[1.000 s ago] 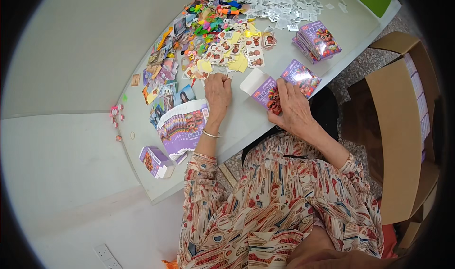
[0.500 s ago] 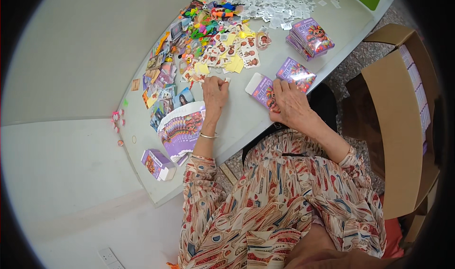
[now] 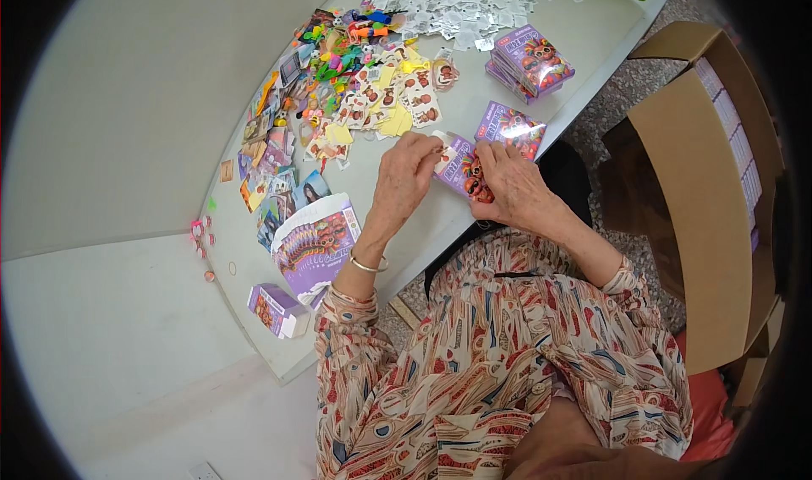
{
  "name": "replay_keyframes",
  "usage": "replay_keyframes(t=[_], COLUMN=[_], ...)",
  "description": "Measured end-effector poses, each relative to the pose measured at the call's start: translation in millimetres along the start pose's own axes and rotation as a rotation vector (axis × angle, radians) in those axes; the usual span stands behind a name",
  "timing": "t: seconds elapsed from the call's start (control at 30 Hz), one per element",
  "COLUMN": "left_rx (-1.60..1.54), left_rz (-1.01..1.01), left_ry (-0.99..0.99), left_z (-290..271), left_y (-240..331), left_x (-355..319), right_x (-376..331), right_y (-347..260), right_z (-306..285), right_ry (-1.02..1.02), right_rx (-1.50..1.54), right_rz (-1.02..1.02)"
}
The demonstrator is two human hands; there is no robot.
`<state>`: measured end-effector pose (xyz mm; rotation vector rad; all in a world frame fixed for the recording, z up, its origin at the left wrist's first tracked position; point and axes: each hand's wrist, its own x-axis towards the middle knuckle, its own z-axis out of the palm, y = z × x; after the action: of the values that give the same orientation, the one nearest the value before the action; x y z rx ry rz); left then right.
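My right hand (image 3: 518,188) is closed round a small purple carton (image 3: 458,169) with colourful cartoon figures, pressing it near the table edge. The carton's white flapped end points left. At that end is my left hand (image 3: 404,182), its thumb and fingertips pinched together. What they hold, if anything, is too small and covered to make out. Just beyond my right hand lies another purple carton (image 3: 514,126). Beside my left forearm, a fanned stack of flat purple cartons (image 3: 315,247) rests on the table, with a purple box (image 3: 275,309) near it.
Cards with printed figures (image 3: 397,99), small colourful plastic toys (image 3: 338,53), photo cards (image 3: 275,194) and silvery-white packets (image 3: 461,10) are heaped across the table's far side. Stacked purple cartons (image 3: 533,61) stand far right. A cardboard box (image 3: 689,218) of packed cartons is at the right.
My left hand has moved right, from the table by the cards to the carton's flapped end. My right hand keeps its hold on the carton. The whole view has shifted slightly.
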<state>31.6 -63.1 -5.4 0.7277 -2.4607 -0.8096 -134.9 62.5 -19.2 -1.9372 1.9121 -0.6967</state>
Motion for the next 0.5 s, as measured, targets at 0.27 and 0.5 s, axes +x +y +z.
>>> replay_keyframes(t=[0.27, 0.5], left_rx=[-0.223, -0.151], left_rz=[-0.178, -0.036], left_ry=[0.124, 0.141], left_z=[-10.8, -13.5], left_y=[-5.2, 2.3], left_x=[8.7, 19.2], right_x=[1.1, -5.1], right_y=[-0.8, 0.1], right_z=[-5.5, -7.5], right_ry=[-0.002, 0.033], right_rx=[0.046, 0.087], right_rz=[0.024, 0.017])
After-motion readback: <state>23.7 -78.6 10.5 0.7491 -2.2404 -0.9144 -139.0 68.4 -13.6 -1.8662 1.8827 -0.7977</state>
